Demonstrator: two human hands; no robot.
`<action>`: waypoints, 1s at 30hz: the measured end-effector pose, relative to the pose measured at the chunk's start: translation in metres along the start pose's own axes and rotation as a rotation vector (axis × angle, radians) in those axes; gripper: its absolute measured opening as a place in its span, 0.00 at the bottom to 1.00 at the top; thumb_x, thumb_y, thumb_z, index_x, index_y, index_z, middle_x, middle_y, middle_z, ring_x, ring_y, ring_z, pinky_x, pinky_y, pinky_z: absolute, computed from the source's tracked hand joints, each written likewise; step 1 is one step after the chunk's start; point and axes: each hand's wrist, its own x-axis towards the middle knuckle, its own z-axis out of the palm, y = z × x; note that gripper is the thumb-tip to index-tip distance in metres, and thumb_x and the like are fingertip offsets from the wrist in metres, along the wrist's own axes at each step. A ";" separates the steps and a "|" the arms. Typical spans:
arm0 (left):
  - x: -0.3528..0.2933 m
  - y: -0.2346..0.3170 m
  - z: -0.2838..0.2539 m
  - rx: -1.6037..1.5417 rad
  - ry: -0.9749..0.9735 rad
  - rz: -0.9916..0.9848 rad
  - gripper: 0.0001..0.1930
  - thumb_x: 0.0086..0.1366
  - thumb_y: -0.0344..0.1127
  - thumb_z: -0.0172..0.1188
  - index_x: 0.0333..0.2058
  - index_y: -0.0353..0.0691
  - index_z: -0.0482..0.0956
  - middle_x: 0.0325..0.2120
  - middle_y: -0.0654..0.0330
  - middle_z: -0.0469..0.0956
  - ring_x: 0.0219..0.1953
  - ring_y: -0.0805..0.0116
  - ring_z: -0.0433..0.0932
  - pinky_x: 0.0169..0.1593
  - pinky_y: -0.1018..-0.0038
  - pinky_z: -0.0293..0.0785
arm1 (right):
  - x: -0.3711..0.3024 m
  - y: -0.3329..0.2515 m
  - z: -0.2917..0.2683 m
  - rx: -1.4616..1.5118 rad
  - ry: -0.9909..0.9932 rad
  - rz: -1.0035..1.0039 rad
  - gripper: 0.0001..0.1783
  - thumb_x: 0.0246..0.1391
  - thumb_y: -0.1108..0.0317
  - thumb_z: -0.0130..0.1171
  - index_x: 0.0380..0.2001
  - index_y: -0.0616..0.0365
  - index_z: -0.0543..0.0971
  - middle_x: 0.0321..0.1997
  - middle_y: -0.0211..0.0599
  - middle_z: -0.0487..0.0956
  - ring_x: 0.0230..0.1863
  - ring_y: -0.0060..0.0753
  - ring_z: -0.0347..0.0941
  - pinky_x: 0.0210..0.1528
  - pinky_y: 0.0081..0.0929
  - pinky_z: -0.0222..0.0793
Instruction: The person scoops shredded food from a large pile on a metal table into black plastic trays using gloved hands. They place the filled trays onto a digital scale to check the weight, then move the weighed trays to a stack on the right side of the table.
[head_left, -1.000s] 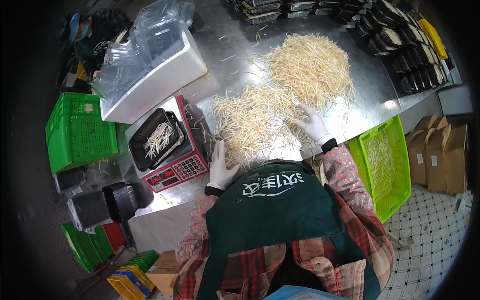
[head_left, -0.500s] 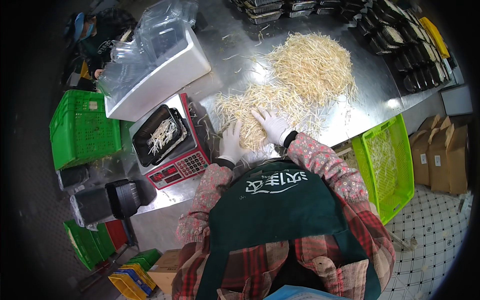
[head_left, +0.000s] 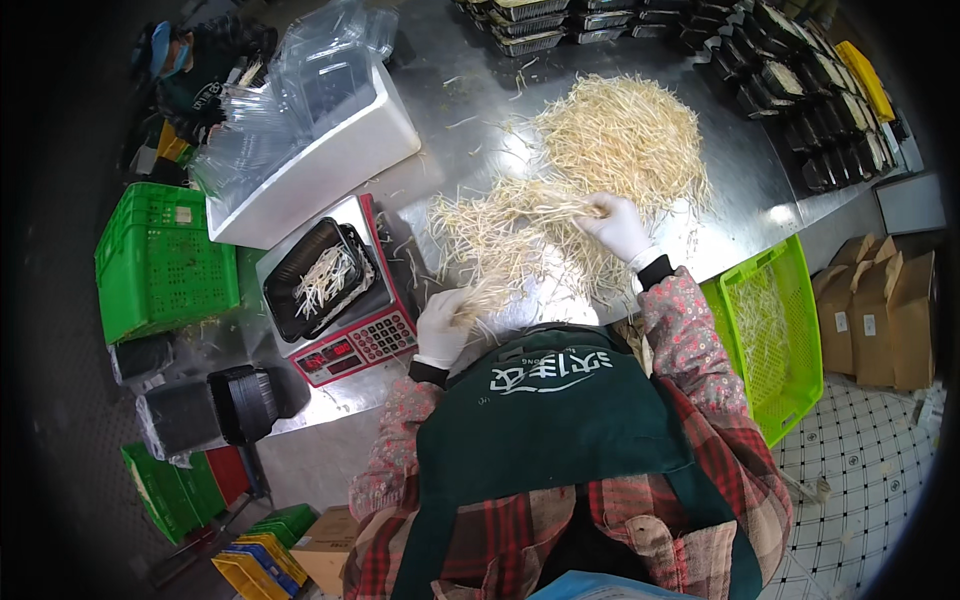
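Note:
Pale bean sprouts (head_left: pixel 625 140) lie in a large heap on the steel table, with a looser spread nearer my apron. My left hand (head_left: pixel 441 328), in a white glove, is closed around a bunch of sprouts at the near left end of that spread. Farther right, my gloved right hand (head_left: pixel 617 230) grips another bunch beside the big heap, its fingers pinched together. To the left stands a red and white digital scale (head_left: pixel 358 345). A black plastic tray (head_left: pixel 290 262) with a small amount of sprouts in it rests on the scale, tilted slightly.
A white foam box (head_left: pixel 330 160) of clear plastic lids stands behind the scale, near another person (head_left: pixel 200 85). Stacked black trays (head_left: pixel 245 400) lie at the near left, beside a green crate (head_left: pixel 165 265). Filled trays (head_left: pixel 790 90) line the far right; a lime-green basket (head_left: pixel 770 340) stands right.
My hands have moved apart: the right went right and away from me, the left drew nearer to me. Both have closed on sprouts, and the loose spread has been pulled open.

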 end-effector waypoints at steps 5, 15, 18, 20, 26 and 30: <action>0.016 0.005 0.043 0.090 -0.218 0.025 0.31 0.51 0.36 0.70 0.56 0.46 0.72 0.54 0.54 0.72 0.52 0.54 0.73 0.51 0.64 0.73 | 0.000 -0.001 0.054 -0.158 -0.284 -0.147 0.30 0.50 0.56 0.68 0.55 0.58 0.76 0.47 0.53 0.80 0.51 0.49 0.77 0.56 0.36 0.71; 0.027 -0.003 0.045 0.372 -0.485 -0.127 0.63 0.37 0.45 0.79 0.70 0.47 0.47 0.70 0.44 0.45 0.54 0.43 0.71 0.49 0.59 0.75 | -0.046 0.005 0.080 -0.710 -0.362 -0.249 0.74 0.24 0.49 0.81 0.72 0.51 0.45 0.75 0.59 0.47 0.71 0.63 0.52 0.67 0.48 0.60; 0.059 -0.016 0.056 0.378 -0.512 -0.093 0.58 0.40 0.45 0.77 0.69 0.47 0.53 0.67 0.47 0.54 0.53 0.48 0.74 0.49 0.61 0.76 | -0.031 0.005 0.095 -0.762 -0.338 -0.239 0.63 0.32 0.57 0.76 0.70 0.52 0.51 0.70 0.56 0.57 0.68 0.58 0.58 0.63 0.46 0.63; 0.067 -0.038 0.072 0.335 -0.500 -0.101 0.45 0.45 0.42 0.73 0.63 0.48 0.63 0.59 0.49 0.65 0.48 0.51 0.76 0.46 0.61 0.76 | -0.016 0.021 0.103 -0.734 -0.263 -0.262 0.48 0.39 0.61 0.71 0.65 0.55 0.63 0.63 0.55 0.68 0.62 0.55 0.67 0.59 0.45 0.68; 0.050 -0.054 0.059 0.202 -0.377 -0.134 0.15 0.53 0.36 0.65 0.41 0.44 0.83 0.34 0.58 0.78 0.40 0.55 0.79 0.43 0.62 0.75 | -0.001 0.043 0.070 -0.444 -0.215 -0.177 0.14 0.46 0.66 0.61 0.39 0.54 0.84 0.35 0.48 0.83 0.38 0.53 0.79 0.44 0.43 0.75; 0.030 -0.064 0.037 0.094 -0.204 0.035 0.17 0.49 0.33 0.71 0.40 0.46 0.83 0.35 0.60 0.81 0.38 0.59 0.80 0.39 0.68 0.78 | 0.011 0.051 0.010 -0.260 -0.109 0.056 0.17 0.47 0.63 0.67 0.40 0.60 0.84 0.34 0.50 0.83 0.36 0.47 0.81 0.42 0.35 0.76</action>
